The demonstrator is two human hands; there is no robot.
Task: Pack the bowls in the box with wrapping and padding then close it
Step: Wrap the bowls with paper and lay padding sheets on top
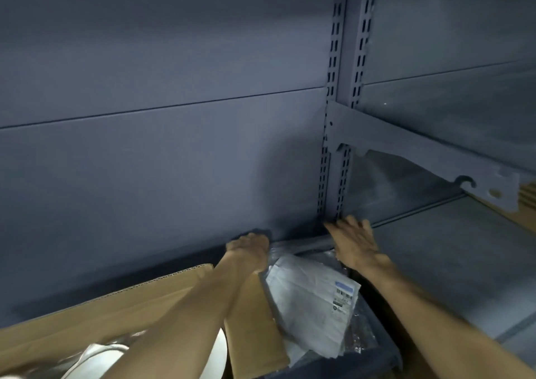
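Fingers [255,238] of left hand [246,248] curled, blurred, grasp unclear, bowls [95,355] cut off

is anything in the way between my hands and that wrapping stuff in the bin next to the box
Nothing visible. The left hand and right hand are both at the far end of the dark bin, right above the wrapping sheets. The cardboard box flap stands beside the bin, not over it.

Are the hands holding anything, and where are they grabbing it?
The left hand curls at the far end of the plastic wrapping, but its fingers are hidden, so I cannot tell. The right hand is spread open, gripping nothing.
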